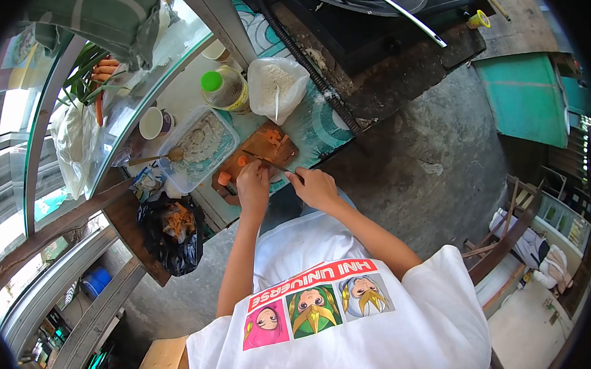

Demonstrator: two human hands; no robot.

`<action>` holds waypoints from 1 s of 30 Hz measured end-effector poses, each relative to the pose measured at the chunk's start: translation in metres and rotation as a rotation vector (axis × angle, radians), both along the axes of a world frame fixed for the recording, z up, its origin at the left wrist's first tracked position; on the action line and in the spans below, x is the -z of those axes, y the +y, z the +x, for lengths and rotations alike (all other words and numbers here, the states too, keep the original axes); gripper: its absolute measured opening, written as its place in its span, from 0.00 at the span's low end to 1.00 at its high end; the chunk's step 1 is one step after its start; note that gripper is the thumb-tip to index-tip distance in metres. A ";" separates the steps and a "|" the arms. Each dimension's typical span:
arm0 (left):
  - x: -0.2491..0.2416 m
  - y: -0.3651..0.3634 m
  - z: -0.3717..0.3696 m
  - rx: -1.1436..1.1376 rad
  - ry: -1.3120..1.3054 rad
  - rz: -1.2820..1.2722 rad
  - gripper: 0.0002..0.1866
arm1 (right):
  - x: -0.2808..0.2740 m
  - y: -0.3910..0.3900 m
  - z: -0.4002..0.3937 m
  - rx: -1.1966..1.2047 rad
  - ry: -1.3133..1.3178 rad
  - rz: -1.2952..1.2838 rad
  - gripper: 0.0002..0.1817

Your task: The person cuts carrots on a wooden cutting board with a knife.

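Observation:
My right hand (316,188) is closed around the handle of a knife (269,162), whose dark blade reaches left across a brown wooden cutting board (230,196). My left hand (252,184) has its fingers bent together over the board's near edge, close to the blade; whatever they pinch is hidden. Cut carrot pieces (274,137) lie in a group at the far right of the board. A carrot chunk (224,178) rests left of my left hand, and a smaller carrot piece (242,161) sits just beyond its fingers.
Beside the board stand a clear plastic tub (185,180) with floury residue, a white container of flour (264,112) with a spoon, and a green-capped bottle (225,93). A black bag of peelings (179,222) hangs left. The stove (381,37) is far right.

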State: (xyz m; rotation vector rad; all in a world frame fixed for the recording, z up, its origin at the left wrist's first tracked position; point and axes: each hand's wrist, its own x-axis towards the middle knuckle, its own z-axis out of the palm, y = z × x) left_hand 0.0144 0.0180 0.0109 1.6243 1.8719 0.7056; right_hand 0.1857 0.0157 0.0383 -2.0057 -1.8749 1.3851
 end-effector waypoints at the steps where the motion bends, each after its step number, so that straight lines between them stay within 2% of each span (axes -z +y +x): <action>1: 0.000 0.000 0.001 0.000 0.004 -0.002 0.11 | 0.000 -0.001 0.001 -0.001 -0.007 -0.009 0.23; 18: -0.005 0.002 0.000 -0.014 -0.054 -0.081 0.11 | 0.002 0.008 0.003 0.010 0.011 -0.161 0.25; 20: -0.004 0.002 0.001 -0.015 -0.027 -0.002 0.12 | 0.011 0.006 0.004 0.006 0.009 -0.165 0.25; 23: -0.007 0.003 0.002 -0.017 -0.059 -0.028 0.12 | 0.028 -0.004 0.006 0.075 0.051 -0.142 0.26; 29: -0.009 0.003 0.002 -0.006 -0.053 -0.045 0.13 | 0.054 -0.003 0.010 0.152 0.131 -0.278 0.27; 30: -0.009 0.005 0.002 -0.006 -0.054 -0.042 0.13 | 0.058 -0.003 0.010 0.202 0.224 -0.328 0.27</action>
